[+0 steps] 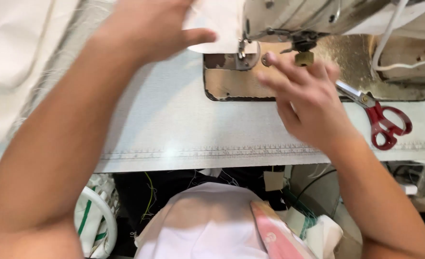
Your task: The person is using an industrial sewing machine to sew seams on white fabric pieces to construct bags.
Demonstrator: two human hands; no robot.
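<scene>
Your left hand (150,29) presses the thin white cloth (219,24) flat, top middle; your right hand (308,96) is open, holding nothing. Keep fingers off the needle.

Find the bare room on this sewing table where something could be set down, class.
Free: the pale table top between the left forearm, the worn metal bed and the front-edge ruler strip. Crowded: around the needle, with both hands, and right by the red scissors.

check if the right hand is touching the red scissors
Apart. The head view shows the right hand left of the scissors, with bare table between hand and red handles.
</scene>
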